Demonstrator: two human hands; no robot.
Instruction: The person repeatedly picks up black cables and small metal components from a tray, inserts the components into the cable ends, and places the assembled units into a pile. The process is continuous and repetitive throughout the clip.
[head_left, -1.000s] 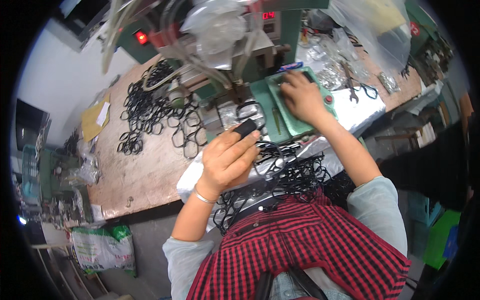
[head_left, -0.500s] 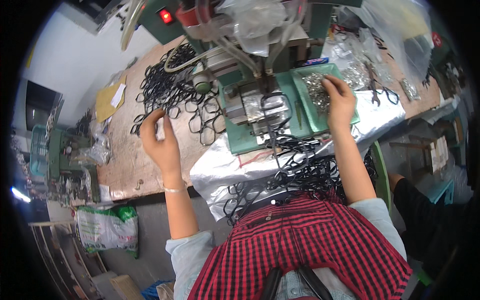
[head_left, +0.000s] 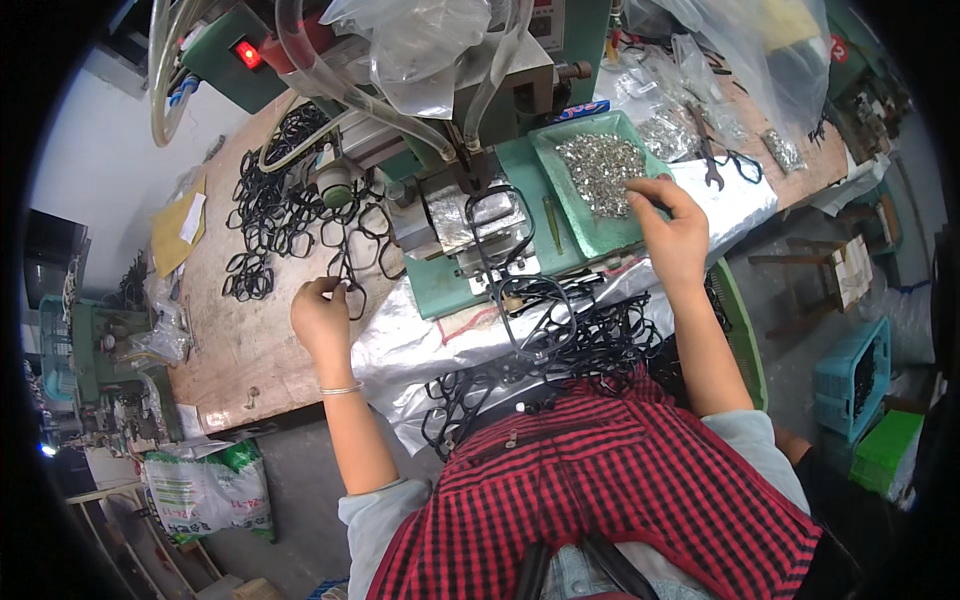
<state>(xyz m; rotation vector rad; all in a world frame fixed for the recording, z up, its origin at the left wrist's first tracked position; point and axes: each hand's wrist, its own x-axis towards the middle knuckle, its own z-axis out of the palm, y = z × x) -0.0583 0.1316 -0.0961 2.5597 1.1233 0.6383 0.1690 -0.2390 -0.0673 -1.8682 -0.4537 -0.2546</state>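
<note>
My left hand (head_left: 322, 322) has its thumb and fingertips pinched on a black eyeglass frame (head_left: 358, 300) at the near edge of a loose pile of eyeglass frames (head_left: 275, 225). Over the right side of a green tray (head_left: 607, 238) is my right hand (head_left: 675, 228), thumb and forefinger together; anything between them is too small to make out. Small shiny metal parts (head_left: 597, 170) fill much of the tray. Between my hands stands a green bench machine (head_left: 440, 285), with another black eyeglass frame (head_left: 480, 225) hanging at its metal fixture.
Many black frames (head_left: 600, 335) lie on silver sheeting (head_left: 385, 350) along the front edge, near my checked apron. A wrench (head_left: 707, 150) and scissors (head_left: 742, 170) lie right of the tray. Clear hoses (head_left: 400, 115) hang over the machine. A yellow envelope (head_left: 180, 225) lies at left.
My left hand has closed from an open curve onto an eyeglass frame. My right fingers have come from the metal parts to the tray's right side. The whole view has shifted.
</note>
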